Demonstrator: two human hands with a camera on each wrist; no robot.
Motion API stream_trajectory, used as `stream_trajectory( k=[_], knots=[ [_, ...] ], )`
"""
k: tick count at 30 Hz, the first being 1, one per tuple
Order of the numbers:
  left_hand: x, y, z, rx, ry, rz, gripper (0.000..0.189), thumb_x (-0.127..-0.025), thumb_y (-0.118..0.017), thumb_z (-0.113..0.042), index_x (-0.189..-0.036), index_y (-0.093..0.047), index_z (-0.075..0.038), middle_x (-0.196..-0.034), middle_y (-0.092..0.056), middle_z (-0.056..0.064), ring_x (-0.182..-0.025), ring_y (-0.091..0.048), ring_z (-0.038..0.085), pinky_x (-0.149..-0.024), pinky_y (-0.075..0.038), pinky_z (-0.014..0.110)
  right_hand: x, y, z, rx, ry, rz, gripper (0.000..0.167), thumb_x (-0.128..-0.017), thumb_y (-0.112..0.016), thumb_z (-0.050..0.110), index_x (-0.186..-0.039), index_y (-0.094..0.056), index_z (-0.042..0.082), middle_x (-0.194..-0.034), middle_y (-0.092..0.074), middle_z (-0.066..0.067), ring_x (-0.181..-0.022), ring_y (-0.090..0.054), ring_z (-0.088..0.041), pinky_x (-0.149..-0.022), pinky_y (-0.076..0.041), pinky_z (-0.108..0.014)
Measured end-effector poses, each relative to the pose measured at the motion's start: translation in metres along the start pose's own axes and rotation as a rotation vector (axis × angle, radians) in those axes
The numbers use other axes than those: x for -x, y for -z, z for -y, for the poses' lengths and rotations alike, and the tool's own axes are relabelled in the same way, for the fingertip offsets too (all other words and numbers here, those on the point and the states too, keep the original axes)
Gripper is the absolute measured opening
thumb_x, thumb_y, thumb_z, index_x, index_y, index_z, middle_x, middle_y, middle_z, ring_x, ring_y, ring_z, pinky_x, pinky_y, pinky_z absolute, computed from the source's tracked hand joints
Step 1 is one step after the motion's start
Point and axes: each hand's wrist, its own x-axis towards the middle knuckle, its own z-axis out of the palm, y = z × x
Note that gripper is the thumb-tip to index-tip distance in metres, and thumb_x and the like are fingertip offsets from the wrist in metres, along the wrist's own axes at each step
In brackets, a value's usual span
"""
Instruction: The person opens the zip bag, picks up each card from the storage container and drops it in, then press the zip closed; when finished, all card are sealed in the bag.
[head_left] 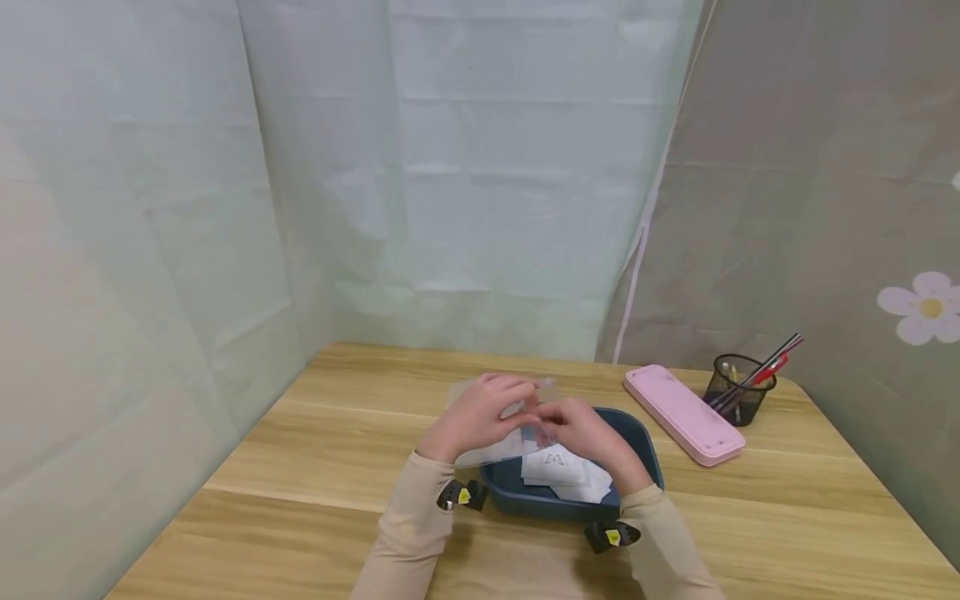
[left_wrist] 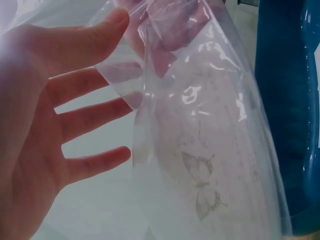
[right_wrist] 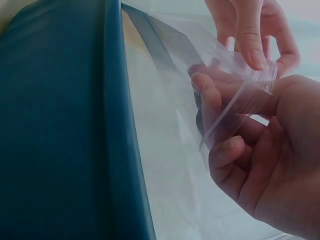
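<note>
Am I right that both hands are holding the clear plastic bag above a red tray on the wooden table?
Not quite: the tray is dark blue, as the head view shows. The left hand and right hand do hold the clear plastic bag above it.

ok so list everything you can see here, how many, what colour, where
clear plastic bag: 1, transparent, held up in both hands over the tray's left edge; a butterfly print shows through it in the left wrist view
tray: 1, dark blue, on the table in front of the person
paper sheets: a few, exact count unclear, white, one with a butterfly drawing, lying in the tray
pencil case: 1, pink, on the table right of the tray
pen holder: 1, black mesh, right of the pencil case, holding several pens, one red
table: 1, light wood
left hand: 1, grips the bag's top edge
right hand: 1, fingers pinch the bag's top edge
</note>
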Motion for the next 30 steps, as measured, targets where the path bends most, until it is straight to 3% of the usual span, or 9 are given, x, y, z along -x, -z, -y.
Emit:
stream_trajectory(
  k=[6,12,18,25,30],
  knots=[
    [0.003,0.002,0.005,0.011,0.002,-0.021,0.017,-0.087,-0.070,-0.030,-0.085,-0.059,-0.018,-0.106,-0.071,-0.003,-0.109,-0.065,0.015,-0.094,-0.049,0.042,-0.001,0.000,0.000,-0.010,0.011,-0.029,0.018,-0.098,-0.052,0.008,-0.101,-0.070,0.007,-0.073,-0.063,0.000,-0.064,-0.054,-0.008,-0.064,-0.046,-0.021],
    [0.005,0.009,0.008,0.040,0.003,-0.023,0.016,-0.086,-0.071,-0.030,-0.084,-0.062,-0.016,-0.104,-0.072,-0.001,-0.095,-0.069,0.017,-0.088,-0.052,0.035,0.002,0.001,0.003,-0.077,0.007,-0.067,0.020,-0.100,-0.052,0.014,-0.109,-0.070,0.009,-0.084,-0.068,-0.004,-0.073,-0.059,-0.013,-0.068,-0.051,-0.024],
    [0.006,0.015,0.010,0.054,0.054,-0.001,0.015,-0.088,-0.069,-0.028,-0.084,-0.063,-0.016,-0.112,-0.072,0.003,-0.100,-0.069,0.019,-0.090,-0.052,0.037,0.004,0.003,0.006,-0.155,0.024,-0.105,0.020,-0.100,-0.053,0.016,-0.111,-0.069,0.010,-0.090,-0.070,-0.006,-0.079,-0.063,-0.013,-0.072,-0.053,-0.025],
    [0.008,0.019,0.010,0.038,0.103,0.017,0.016,-0.089,-0.069,-0.029,-0.086,-0.061,-0.015,-0.120,-0.070,0.008,-0.108,-0.068,0.023,-0.091,-0.052,0.040,0.004,0.006,0.006,-0.211,0.054,-0.172,0.021,-0.101,-0.051,0.016,-0.109,-0.069,0.010,-0.086,-0.068,-0.009,-0.068,-0.057,-0.009,-0.056,-0.047,-0.024],
    [0.009,0.021,0.011,0.018,0.119,0.024,0.017,-0.089,-0.069,-0.029,-0.086,-0.061,-0.015,-0.119,-0.070,0.007,-0.110,-0.067,0.022,-0.093,-0.051,0.041,0.004,0.011,0.008,-0.274,0.055,-0.255,0.021,-0.101,-0.050,0.012,-0.109,-0.067,0.003,-0.089,-0.069,-0.016,-0.071,-0.060,-0.016,-0.062,-0.050,-0.023]
  ],
)
